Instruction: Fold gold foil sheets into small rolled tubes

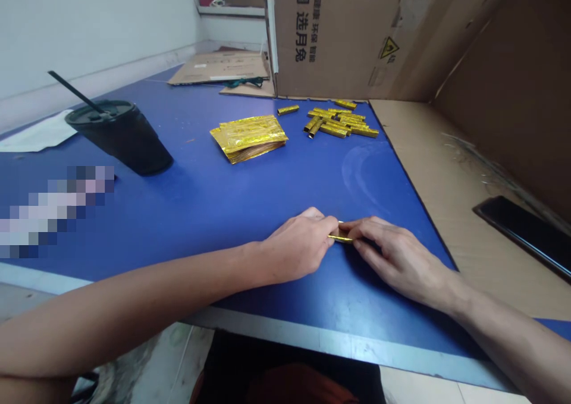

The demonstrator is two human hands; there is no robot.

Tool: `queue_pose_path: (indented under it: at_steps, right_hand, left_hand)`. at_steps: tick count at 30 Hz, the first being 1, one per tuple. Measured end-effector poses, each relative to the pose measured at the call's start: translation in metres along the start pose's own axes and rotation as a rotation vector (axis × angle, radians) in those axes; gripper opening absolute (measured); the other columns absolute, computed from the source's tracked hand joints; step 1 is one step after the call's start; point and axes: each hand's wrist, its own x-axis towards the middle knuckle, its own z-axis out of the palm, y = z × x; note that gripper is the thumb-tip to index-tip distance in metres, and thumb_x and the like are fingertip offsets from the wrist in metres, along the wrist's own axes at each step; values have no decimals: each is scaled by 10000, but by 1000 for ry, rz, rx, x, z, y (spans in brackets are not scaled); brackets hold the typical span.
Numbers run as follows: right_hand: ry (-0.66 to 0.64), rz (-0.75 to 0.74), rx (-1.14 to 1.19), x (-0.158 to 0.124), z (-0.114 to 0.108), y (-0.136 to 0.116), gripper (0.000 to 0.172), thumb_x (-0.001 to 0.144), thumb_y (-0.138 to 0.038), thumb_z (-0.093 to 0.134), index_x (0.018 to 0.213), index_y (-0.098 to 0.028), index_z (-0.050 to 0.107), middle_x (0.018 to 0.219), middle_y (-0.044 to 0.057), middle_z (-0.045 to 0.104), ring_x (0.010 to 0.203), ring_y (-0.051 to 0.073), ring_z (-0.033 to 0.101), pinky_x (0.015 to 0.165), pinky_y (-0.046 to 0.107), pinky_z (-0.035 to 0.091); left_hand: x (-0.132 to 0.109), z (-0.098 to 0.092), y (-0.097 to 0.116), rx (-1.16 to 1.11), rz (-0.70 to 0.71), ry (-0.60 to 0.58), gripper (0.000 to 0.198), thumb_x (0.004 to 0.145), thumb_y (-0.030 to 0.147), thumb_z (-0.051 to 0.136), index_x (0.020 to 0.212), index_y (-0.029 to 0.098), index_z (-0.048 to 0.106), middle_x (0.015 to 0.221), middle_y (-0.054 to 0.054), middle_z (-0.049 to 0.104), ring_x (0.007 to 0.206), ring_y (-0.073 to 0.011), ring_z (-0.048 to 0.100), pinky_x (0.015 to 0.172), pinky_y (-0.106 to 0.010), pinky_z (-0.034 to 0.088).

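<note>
Between my two hands, low over the blue table (187, 213), is a piece of shiny gold paper (342, 238) with its edges curled up. My left hand (301, 242) is closed on its left end, fingers bent and partly hidden behind the thumb. At the other end, the fingers and thumb of my right hand (388, 246) pinch it. Farther back lies a stack of flat gold paper sheets (250, 137). To the right of that stack is a loose heap of rolled gold paper tubes (341, 121), with a single tube (288, 110) lying apart.
A dark cup with a straw (125, 136) stands at the left, near a white cloth or paper (40, 133). A large cardboard box (348, 35) walls off the back. On cardboard at the right rests a black phone-like device (526, 231). Flattened cardboard (218, 68) lies behind.
</note>
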Motion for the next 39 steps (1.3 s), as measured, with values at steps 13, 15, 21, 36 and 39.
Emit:
queue_pose_path:
  at_steps: [13,15,21,36,39]
  right_hand:
    - [-6,137,117,12,-2,12,212,837,-206,408,876,-198,616,844,50,647,777,175,581,729,325,457]
    - [-5,153,159,14,-2,15,202,826,-207,421,856,-201,621,844,37,650,775,168,585,722,309,457]
    - [31,156,205,22,2,22,192,797,-190,443,791,-189,635,809,35,624,750,157,575,712,289,446]
    - [57,173,20,24,7,21,127,757,-149,462,735,-202,575,740,18,589,714,159,538,651,282,408]
    - [42,151,-69,24,8,18,137,759,-131,452,727,-201,565,731,23,572,724,165,517,671,294,396]
  left_hand:
    - [23,-12,-3,-72,-188,-39,191,795,158,438,772,149,627,835,-37,621,789,-149,550,733,-272,404]
    - [29,-14,-6,-88,-215,-69,188,771,158,452,754,153,639,799,-32,633,750,-145,561,689,-258,402]
    - [39,-17,-9,-36,-247,-98,235,735,142,439,730,159,674,721,-34,638,684,-138,560,628,-243,386]
    - [42,-10,-15,12,-271,-86,160,711,202,492,813,195,616,782,-11,629,697,-137,558,581,-225,370]
    - [41,-9,-13,42,-271,-102,136,716,222,505,803,189,604,787,-21,612,738,-153,555,618,-236,374]
